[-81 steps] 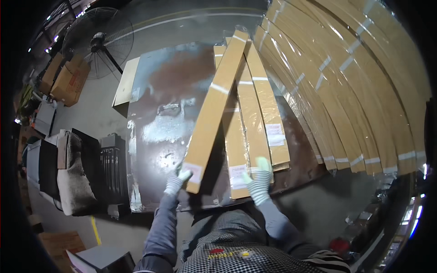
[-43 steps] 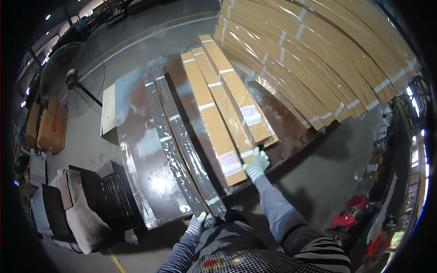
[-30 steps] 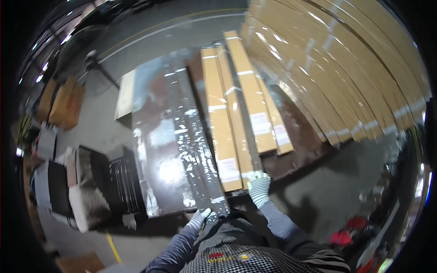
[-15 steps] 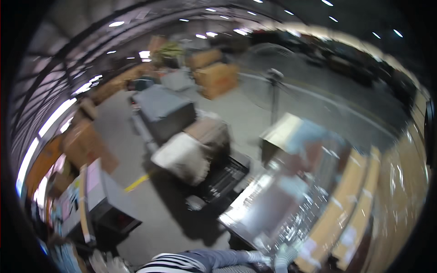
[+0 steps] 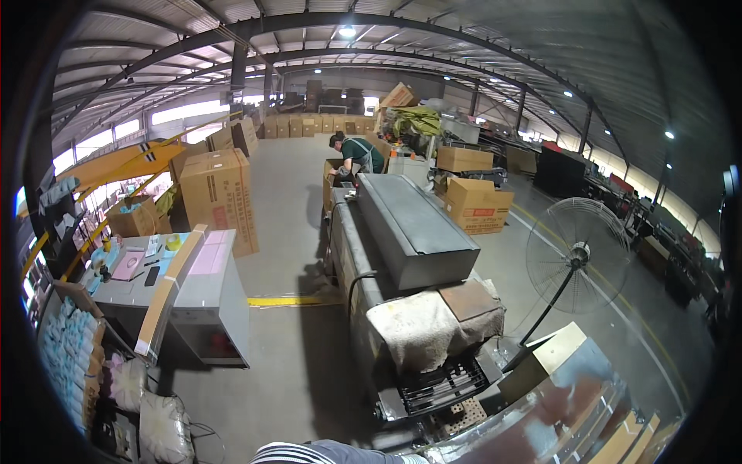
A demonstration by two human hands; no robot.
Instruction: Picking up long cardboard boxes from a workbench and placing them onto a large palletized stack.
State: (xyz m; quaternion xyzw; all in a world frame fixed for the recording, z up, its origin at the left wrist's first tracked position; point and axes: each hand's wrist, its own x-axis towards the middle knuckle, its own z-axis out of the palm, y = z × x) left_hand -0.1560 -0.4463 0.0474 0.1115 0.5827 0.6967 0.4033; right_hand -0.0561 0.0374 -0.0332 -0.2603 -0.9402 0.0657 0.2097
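Observation:
At the lower edge, a sliver of a pale glove (image 5: 415, 459) shows at the end of my grey right sleeve (image 5: 348, 452); its fingers are out of sight. What my right hand holds, if anything, is hidden. It is nearest the low end of a long machine with a grey metal hood (image 5: 410, 232). A beige cloth (image 5: 413, 325) and a brown board (image 5: 469, 300) drape over that end, above a black slatted outfeed (image 5: 444, 387). To the right of the glove lies a brown, shiny-topped stack (image 5: 549, 417). My left hand is not in view.
A grey desk (image 5: 205, 301) with a long cardboard strip (image 5: 174, 286) stands left. Plastic-wrapped bundles (image 5: 166, 429) lie below it. A large pedestal fan (image 5: 578, 255) stands right. Cartons (image 5: 475, 205) sit behind the machine, where another person (image 5: 359, 155) bends over a box.
My view has swung up and to the right-hand things' left, from a blurred look at the stack. Both gloved hands were visible at the lower edge; now only a sliver of the right remains.

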